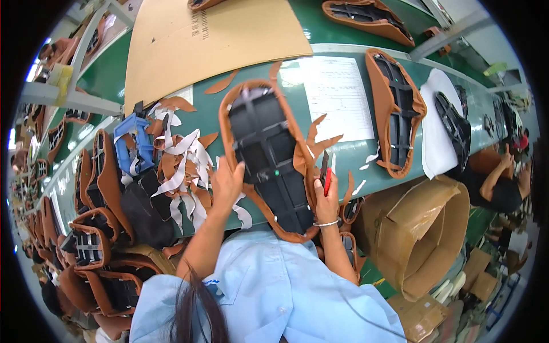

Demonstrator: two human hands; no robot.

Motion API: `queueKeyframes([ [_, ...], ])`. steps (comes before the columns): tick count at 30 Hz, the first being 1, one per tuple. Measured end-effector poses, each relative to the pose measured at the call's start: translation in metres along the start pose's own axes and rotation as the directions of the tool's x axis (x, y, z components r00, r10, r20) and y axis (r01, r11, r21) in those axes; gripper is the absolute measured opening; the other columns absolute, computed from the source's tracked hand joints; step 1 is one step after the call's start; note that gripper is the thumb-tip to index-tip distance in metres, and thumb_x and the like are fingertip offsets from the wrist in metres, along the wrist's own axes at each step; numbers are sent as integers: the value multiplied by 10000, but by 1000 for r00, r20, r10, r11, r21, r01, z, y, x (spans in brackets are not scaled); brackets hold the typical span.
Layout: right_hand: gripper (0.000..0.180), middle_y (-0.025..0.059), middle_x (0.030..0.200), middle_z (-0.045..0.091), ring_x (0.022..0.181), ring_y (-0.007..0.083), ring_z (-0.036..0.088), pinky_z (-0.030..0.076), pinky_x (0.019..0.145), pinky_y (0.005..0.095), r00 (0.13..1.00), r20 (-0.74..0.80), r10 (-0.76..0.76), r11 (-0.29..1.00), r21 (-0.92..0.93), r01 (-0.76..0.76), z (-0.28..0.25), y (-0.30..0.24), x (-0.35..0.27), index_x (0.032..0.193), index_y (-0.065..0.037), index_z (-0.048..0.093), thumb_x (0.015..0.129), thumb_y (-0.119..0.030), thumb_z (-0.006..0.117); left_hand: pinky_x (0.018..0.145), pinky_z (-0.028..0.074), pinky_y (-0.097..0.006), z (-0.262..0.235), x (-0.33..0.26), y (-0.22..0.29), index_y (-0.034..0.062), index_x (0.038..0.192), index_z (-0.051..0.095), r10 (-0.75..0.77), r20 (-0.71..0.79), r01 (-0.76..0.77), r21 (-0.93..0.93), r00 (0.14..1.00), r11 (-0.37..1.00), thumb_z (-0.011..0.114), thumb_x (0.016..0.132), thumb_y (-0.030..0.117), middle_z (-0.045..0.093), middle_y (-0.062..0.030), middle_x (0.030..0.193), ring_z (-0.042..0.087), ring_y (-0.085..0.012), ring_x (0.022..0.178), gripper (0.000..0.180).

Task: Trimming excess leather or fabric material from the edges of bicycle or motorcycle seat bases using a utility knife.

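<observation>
A long black plastic panel [269, 143] with a ribbed back is tilted up over the table's front edge. Brown leather-like covering [225, 123] wraps round its rim, with a loose flap [303, 157] on the right side. My left hand [226, 186] grips the panel's left edge, thumb on the rim. In my right hand [327, 201], beside the panel's right edge, is a red-handled tool [327, 178] with a dark, narrow end pointing up; its exact kind is unclear. Jagged brown scraps [321, 137] lie just beyond that hand.
White and brown offcuts [186, 166] pile up at left beside a blue basket [134, 143]. A cardboard sheet [211, 46] and printed paper [337, 97] lie further back. Another covered panel [394, 111] rests at right. Below stands an open carton [417, 234]. A person [497, 177] works at far right.
</observation>
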State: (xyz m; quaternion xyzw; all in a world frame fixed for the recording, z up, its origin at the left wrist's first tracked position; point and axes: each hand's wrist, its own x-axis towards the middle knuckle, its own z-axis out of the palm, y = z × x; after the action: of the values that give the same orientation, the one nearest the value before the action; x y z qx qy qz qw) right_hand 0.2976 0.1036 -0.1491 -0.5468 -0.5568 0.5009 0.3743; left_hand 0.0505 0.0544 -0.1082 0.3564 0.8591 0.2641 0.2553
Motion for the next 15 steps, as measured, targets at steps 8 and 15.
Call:
queueKeyframes([
  [8,364,60,979,541,900,158,514,427,832,294,988,143,67,977,-208,-36,-4,-5,-2,1231,-20,475,912,-180,548,780,487,-350,43,-9,46,-11,1107,556,-20,316,212,-587,948,781,538,888,173,617,-130,940,609,-259,873,287],
  [15,453,207,992,597,882,354,635,524,704,363,899,382,-213,556,-709,433,-20,-86,12,1321,-91,404,908,-221,537,584,414,-302,79,-9,44,-20,851,609,125,415,180,-622,901,762,566,856,199,571,-77,713,525,-143,641,223],
])
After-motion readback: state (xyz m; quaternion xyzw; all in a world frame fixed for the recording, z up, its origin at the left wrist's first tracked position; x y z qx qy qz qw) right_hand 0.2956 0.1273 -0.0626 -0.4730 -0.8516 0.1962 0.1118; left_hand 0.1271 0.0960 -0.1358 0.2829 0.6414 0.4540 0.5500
